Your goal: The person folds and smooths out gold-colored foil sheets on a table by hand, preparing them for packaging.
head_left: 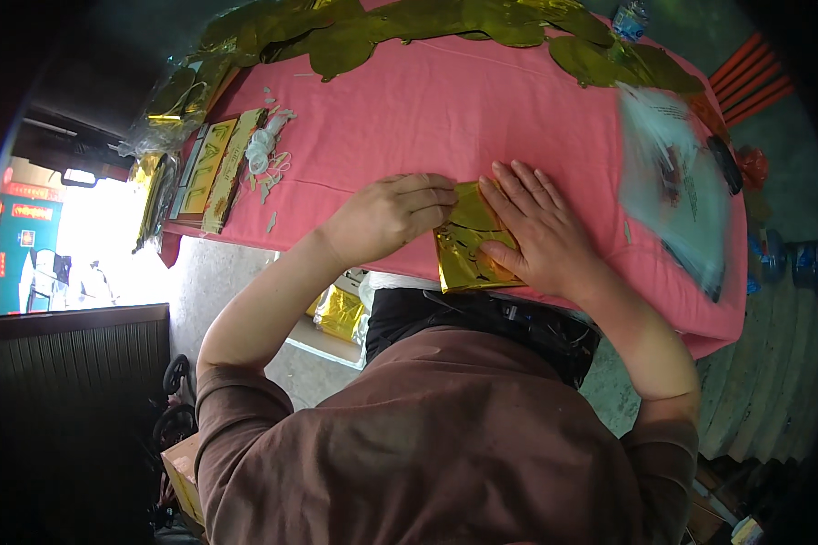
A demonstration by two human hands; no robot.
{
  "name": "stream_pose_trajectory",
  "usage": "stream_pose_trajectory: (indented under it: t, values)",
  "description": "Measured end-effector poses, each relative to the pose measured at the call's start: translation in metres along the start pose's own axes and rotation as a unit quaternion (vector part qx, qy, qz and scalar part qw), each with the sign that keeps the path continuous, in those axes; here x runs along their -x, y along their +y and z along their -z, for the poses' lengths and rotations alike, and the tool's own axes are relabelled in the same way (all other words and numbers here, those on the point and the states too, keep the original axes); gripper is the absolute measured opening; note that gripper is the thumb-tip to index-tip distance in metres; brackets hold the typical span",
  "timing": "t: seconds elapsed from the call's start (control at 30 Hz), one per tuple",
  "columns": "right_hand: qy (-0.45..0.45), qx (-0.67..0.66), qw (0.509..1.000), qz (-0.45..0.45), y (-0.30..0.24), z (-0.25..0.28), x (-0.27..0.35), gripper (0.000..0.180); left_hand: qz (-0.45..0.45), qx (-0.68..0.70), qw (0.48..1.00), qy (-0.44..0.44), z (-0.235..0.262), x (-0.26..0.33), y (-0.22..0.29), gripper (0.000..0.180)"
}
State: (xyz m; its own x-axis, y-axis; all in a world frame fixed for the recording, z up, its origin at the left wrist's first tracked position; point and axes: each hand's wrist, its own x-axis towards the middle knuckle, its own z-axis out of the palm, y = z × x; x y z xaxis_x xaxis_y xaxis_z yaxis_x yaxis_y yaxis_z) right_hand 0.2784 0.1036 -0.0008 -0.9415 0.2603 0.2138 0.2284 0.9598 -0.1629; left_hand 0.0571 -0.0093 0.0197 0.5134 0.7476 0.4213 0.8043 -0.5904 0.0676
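Both hands on folded shiny gold foil sheet point(471, 247) at near edge of pink cloth-covered table point(482, 118): left hand point(386, 216) pinches its left edge, right hand point(536, 232) flat on top.

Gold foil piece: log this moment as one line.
left hand: pinching gold foil piece at its left edge | right hand: flat on foil, pressing it | surface: pink tablecloth | nearby: gold foil balloons along far edge
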Motion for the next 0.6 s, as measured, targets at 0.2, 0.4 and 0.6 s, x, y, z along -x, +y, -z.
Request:
stream_pose_trajectory:
  t: [0.2,0.4,0.6]
  values:
    - [-0.002,-0.004,1.000,-0.002,0.001,-0.002,0.001,0.068,-0.008,0.000,0.999,-0.031,0.006,0.006,0.004,0.017]
    - [0.016,0.006,1.000,0.004,0.002,-0.006,0.001,0.067,0.045,0.038,0.996,-0.070,0.012,0.013,0.011,0.028]
    - [-0.002,-0.001,1.000,0.004,0.001,-0.001,0.001,0.068,0.070,0.078,0.992,-0.073,0.014,0.017,0.013,0.038]
